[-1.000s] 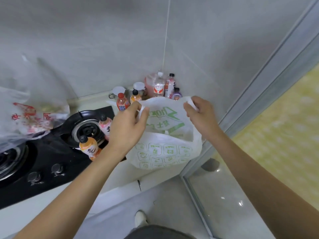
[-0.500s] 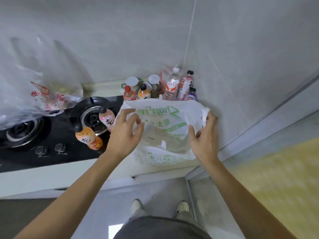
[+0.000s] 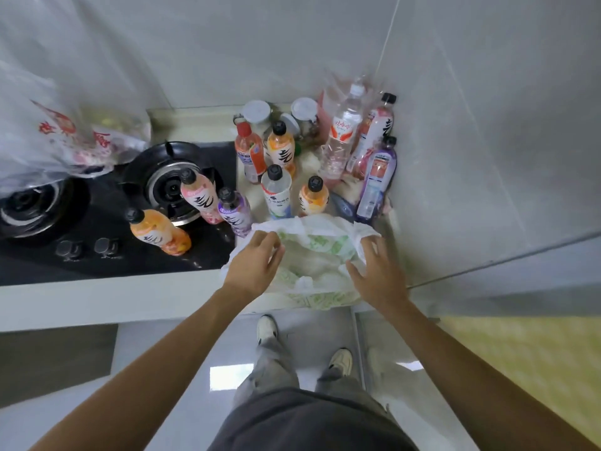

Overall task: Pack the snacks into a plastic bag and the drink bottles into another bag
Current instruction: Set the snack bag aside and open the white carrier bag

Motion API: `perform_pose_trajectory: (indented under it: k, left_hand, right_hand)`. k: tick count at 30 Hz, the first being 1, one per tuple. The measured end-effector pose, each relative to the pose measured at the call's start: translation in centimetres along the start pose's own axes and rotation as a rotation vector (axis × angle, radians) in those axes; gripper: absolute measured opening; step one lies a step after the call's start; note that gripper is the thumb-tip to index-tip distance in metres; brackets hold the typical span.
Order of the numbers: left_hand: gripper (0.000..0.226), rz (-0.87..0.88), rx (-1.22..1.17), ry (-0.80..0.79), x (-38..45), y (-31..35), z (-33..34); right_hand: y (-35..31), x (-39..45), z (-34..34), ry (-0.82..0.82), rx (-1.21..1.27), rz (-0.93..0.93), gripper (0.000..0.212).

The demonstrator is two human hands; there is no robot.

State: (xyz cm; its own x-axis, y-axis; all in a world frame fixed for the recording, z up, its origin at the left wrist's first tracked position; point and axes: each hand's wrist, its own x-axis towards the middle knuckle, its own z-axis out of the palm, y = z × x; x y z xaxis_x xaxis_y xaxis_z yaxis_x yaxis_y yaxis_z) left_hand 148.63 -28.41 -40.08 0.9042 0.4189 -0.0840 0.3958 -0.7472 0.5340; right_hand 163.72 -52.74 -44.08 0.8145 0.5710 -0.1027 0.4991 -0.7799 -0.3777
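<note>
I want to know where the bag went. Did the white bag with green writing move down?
Yes. The white bag was held up in front of the bottles; now it sits low on the counter edge, near the purple bottle.

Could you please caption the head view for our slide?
Both hands spread a white bag beside unpacked drink bottles.

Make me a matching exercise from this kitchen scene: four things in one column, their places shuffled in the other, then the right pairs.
Things:
1. orange bottle
2. white bag with green print
3. clear bag with red print
4. tall purple bottle

Places:
A. by the right wall
B. between both hands at the counter's front edge
C. on the black hob near the knobs
D. far left

Pairs: 1-C, 2-B, 3-D, 4-A
</note>
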Motion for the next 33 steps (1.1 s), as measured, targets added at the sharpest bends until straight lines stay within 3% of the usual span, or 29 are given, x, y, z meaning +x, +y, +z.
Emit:
perform_pose_trajectory:
  k: [4,9,14,17,20,23,28,30,33]
  left_hand:
    - [0.030,-0.031,0.107,-0.167,1.7,-1.5,2.1]
    - [0.064,-0.111,0.411,-0.385,3.9,-2.4,4.1]
    - [0.106,-0.240,0.595,-0.478,4.8,-2.9,5.0]
    - [0.114,-0.262,0.593,-0.473,4.6,-3.3,4.9]
    - [0.105,-0.230,0.569,-0.447,3.9,-3.2,4.5]
    - [0.086,-0.124,0.598,-0.323,2.5,-3.1,3.7]
    - [0.042,0.356,0.484,-0.035,1.6,-2.9,2.8]
    - [0.026,0.499,0.438,-0.074,2.4,-3.1,3.1]
    - [0.015,0.554,0.517,-0.264,3.7,-3.4,3.8]
  right_hand:
    - [1.1,1.8,1.5,-0.152,-0.074,0.020,0.061]
    - [1.2,4.5,2.0,-0.269,-0.127,0.042,0.079]
    - [2.8,4.4,2.3,-0.308,-0.226,0.091,0.112]
    - [3.4,4.5,2.2,-0.357,-0.211,0.134,0.124]
    - [2.8,4.4,1.8,-0.352,-0.238,0.132,0.122]
    - [2.2,3.8,1.3,-0.247,-0.221,0.097,0.100]
    - [0.8,2.0,-0.5,0.143,-0.225,-0.052,0.049]
    - [0.5,1.9,-0.7,0.188,-0.209,-0.216,0.038]
    - [1.1,2.5,0.2,0.003,-0.189,-0.501,0.044]
